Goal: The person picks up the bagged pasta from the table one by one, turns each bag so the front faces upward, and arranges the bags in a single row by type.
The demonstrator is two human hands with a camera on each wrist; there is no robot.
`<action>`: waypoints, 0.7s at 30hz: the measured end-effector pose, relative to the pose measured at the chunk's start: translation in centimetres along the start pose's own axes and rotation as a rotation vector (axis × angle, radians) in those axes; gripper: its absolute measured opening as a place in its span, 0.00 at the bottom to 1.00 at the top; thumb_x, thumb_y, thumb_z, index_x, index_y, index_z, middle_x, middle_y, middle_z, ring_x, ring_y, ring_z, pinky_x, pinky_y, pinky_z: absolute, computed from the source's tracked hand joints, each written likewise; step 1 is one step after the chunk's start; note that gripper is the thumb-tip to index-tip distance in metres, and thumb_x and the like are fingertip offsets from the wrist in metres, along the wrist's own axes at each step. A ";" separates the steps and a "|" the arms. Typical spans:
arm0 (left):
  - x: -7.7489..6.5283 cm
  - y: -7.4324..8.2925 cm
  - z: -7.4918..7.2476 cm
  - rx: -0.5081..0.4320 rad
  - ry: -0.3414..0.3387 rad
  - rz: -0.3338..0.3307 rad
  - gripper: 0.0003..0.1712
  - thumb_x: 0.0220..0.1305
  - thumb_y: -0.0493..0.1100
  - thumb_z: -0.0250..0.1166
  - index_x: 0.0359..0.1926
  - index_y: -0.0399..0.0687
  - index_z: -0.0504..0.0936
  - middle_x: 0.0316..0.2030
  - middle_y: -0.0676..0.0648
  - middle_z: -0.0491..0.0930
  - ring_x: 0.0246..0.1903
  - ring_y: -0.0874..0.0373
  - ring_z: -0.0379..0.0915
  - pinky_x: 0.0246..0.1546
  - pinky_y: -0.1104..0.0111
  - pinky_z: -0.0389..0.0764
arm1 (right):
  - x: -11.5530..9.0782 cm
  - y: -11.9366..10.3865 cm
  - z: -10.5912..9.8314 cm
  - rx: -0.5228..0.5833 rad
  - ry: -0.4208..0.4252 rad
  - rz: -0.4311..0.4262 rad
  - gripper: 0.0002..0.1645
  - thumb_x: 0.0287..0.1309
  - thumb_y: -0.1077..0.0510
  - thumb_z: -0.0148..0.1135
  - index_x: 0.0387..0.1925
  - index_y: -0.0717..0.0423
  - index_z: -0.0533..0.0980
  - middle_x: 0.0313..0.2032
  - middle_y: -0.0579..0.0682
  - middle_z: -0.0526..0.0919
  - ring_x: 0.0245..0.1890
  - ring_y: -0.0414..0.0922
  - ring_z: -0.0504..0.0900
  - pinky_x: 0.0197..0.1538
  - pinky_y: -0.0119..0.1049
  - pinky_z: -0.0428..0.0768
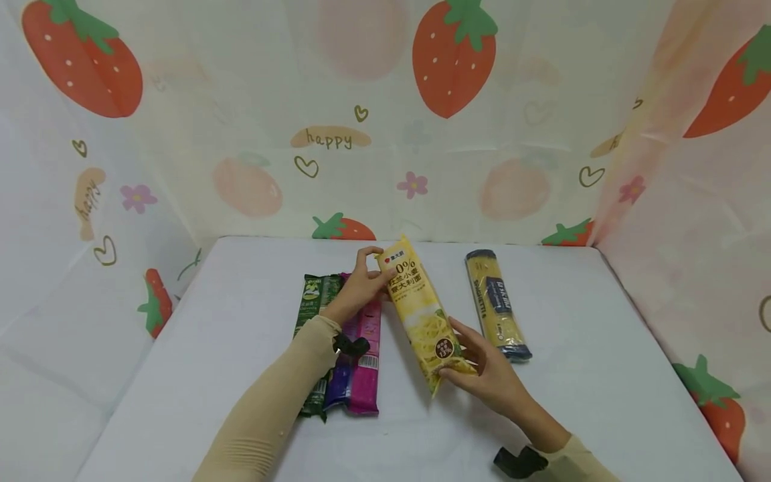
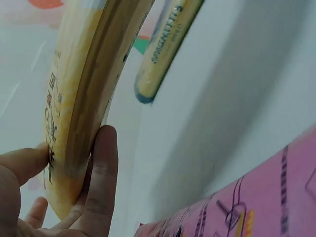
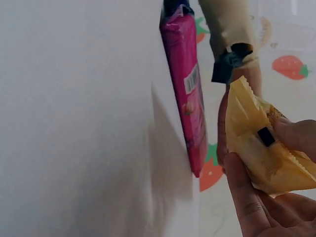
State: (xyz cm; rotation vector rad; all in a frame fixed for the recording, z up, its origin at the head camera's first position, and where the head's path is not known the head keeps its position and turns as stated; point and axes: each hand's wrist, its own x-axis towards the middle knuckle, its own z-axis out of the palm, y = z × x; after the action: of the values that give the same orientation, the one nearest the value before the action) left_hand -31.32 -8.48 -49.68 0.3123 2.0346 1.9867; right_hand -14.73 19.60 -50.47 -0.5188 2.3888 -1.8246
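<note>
Both hands hold a yellow packet of pasta (image 1: pixel 421 314) raised above the table, its printed front toward the head camera. My left hand (image 1: pixel 359 289) grips its upper end; in the left wrist view the thumb (image 2: pixel 24 163) presses the printed face and a finger (image 2: pixel 102 168) lies on the opposite side. Around the lower end curls my right hand (image 1: pixel 495 376). The right wrist view shows the crimped end of the yellow packet (image 3: pixel 247 133) between its thumb and fingers. Pasta strands show through the packet's side in the left wrist view.
Under the left forearm, a green packet (image 1: pixel 313 301), a purple-blue packet (image 1: pixel 338 388) and a pink packet (image 1: pixel 365 388) lie side by side. A spaghetti packet (image 1: pixel 484 281) with dark blue ends lies to the right on the white table (image 1: pixel 602 348). Strawberry-print cloth (image 1: pixel 373 181) stands behind.
</note>
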 end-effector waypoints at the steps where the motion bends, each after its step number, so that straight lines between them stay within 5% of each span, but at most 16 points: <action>1: 0.1 0.0 0.1 0.006 -0.003 0.007 0.36 0.82 0.45 0.63 0.78 0.57 0.52 0.54 0.27 0.83 0.41 0.48 0.89 0.56 0.38 0.84 | 0.0 0.0 0.0 -0.009 0.003 0.006 0.55 0.61 0.60 0.81 0.83 0.49 0.62 0.73 0.62 0.73 0.64 0.61 0.82 0.59 0.34 0.84; 8: 0.2 0.2 1.0 0.046 -0.072 0.037 0.40 0.80 0.42 0.65 0.82 0.58 0.54 0.60 0.29 0.80 0.48 0.46 0.88 0.60 0.41 0.82 | 0.1 0.3 0.2 0.007 0.008 0.050 0.56 0.59 0.61 0.82 0.83 0.50 0.62 0.67 0.64 0.78 0.62 0.59 0.83 0.59 0.33 0.84; 21: 0.7 -0.3 2.1 0.188 -0.105 -0.013 0.45 0.77 0.46 0.69 0.86 0.64 0.56 0.74 0.31 0.67 0.66 0.38 0.78 0.68 0.46 0.75 | 0.3 0.4 0.3 -0.007 0.045 0.127 0.55 0.60 0.59 0.82 0.82 0.56 0.62 0.68 0.64 0.79 0.63 0.59 0.83 0.58 0.34 0.85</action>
State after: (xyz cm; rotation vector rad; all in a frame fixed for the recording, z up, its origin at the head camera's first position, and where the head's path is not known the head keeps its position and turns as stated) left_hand -31.21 -6.32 -50.03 0.4314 2.1530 1.7360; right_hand -14.98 19.32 -50.87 -0.3220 2.3976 -1.7931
